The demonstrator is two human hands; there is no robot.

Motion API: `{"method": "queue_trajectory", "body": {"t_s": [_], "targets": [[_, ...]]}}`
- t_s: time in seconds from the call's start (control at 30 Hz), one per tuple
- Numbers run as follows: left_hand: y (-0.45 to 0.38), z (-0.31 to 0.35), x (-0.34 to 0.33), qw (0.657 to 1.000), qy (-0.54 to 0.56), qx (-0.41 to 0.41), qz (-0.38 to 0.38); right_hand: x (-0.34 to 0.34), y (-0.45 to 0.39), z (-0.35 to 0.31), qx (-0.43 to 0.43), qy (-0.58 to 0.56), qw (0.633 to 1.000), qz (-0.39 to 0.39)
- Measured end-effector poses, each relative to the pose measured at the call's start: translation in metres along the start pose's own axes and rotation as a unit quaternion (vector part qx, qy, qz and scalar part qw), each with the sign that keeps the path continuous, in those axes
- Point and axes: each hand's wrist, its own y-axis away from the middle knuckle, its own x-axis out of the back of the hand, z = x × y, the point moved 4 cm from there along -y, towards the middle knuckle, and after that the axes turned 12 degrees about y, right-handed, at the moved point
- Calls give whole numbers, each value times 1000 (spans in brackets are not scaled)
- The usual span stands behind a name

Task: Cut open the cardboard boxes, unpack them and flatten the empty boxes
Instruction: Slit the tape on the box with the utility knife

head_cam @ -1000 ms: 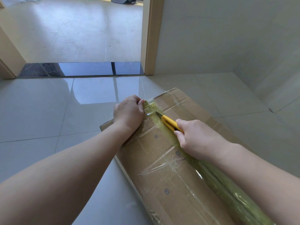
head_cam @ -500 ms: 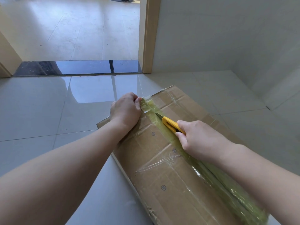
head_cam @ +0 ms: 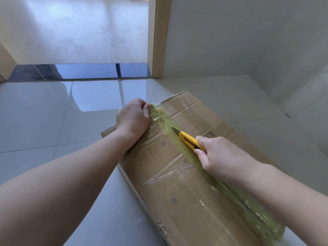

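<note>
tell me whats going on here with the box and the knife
A person is slitting the tape on a cardboard box that lies on the tiled floor. The right hand holds a yellow utility knife, its blade on the greenish tape strip. The left hand grips the box's far edge. The box is not yet open.

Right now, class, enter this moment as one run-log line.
stage: slitting tape | right hand: grips yellow utility knife, blade on greenish tape seam | left hand: grips far edge of brown cardboard box
</note>
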Motion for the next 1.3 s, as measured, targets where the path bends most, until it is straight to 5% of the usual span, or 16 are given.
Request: {"method": "queue_trajectory", "body": {"t_s": [1.3], "targets": [[-3,2,-4,995,-71,-69,24,-23,51,22,-9,36,999,2]]}}
